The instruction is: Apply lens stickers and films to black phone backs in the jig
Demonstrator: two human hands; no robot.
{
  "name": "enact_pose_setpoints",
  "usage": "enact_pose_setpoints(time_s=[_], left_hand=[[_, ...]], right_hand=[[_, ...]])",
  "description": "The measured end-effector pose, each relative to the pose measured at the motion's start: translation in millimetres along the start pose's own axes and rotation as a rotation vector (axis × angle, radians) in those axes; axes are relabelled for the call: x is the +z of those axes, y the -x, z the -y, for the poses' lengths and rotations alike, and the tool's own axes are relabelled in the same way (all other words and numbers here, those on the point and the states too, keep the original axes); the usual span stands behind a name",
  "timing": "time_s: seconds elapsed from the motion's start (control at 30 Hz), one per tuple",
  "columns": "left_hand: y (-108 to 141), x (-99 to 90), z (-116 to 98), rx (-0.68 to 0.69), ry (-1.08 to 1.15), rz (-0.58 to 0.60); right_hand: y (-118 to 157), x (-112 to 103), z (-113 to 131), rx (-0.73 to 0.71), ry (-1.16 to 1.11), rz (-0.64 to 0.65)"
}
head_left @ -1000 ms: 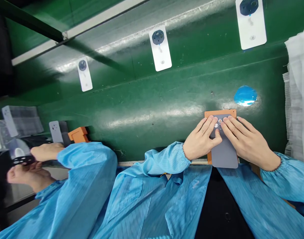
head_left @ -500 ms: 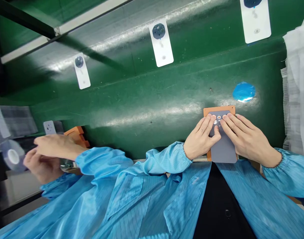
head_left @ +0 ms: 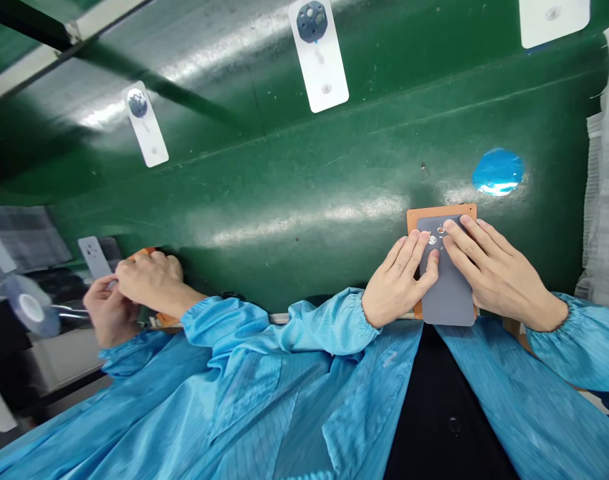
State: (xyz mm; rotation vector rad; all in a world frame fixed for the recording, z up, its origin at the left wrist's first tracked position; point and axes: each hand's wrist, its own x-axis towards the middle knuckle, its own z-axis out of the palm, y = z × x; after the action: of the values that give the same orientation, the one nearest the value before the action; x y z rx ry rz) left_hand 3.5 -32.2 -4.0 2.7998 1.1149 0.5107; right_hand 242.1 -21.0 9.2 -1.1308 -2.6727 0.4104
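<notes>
A grey phone-shaped panel (head_left: 447, 293) with small round holes near its top lies on an orange fixture (head_left: 442, 212) at the table's front edge. Over the panel's left side my left hand (head_left: 397, 280) rests, fingers stretched out and thumb tip on the grey face below the holes. My right hand (head_left: 504, 270) lies flat along the right side, fingertips near the upper right corner and beside the holes. Both hands are open and press on the panel without gripping it. Parts of the fixture's sides are hidden under my hands.
Farther back, white cards (head_left: 324, 73) with dark round pieces stand in a row on the green table (head_left: 264, 180). A shiny blue film disc (head_left: 498, 172) lies beyond the fixture. White cloth (head_left: 607, 173) hangs at right. At left, a co-worker's hands (head_left: 149, 280) work near a tape roll (head_left: 32, 307).
My view has shifted slightly. My right fingers have spread and moved a little on the panel, while my left hand stays nearly in place. The co-worker's hands have moved right over their orange fixture.
</notes>
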Motion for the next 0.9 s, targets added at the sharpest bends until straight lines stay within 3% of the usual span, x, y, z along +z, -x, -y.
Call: enact_pose_setpoints(time_s=[0.2,0.47,0.57,0.67,0.77,0.9], left_hand=[[-3.7,-3.0,0.7,0.016,0.001,0.028],[-10.4,-5.0,-4.6,0.047,-0.130,0.004],[-10.8,-5.2,-2.9,0.036,-0.081,0.011],[-12.4,-6.0,0.5,0.054,-0.071,0.001],[-15.3,-6.1,2.9,0.099,-0.139,-0.032],[-18.3,-3.0,4.0,0.134,-0.213,-0.082]], right_hand=[[-4.3,3.3,-1.4,-0.055,-0.010,0.018],[-2.1,6.1,2.5,-0.014,-0.030,0.043],[0.9,-7.7,-1.5,-0.009,-0.056,0.092],[0.2,-42.0,-11.7,-0.059,-0.113,0.201],[-25.7,-72.8,-34.5,0.056,-0.168,0.175],[-111.2,-73.8,-110.3,0.440,-0.054,-0.150]])
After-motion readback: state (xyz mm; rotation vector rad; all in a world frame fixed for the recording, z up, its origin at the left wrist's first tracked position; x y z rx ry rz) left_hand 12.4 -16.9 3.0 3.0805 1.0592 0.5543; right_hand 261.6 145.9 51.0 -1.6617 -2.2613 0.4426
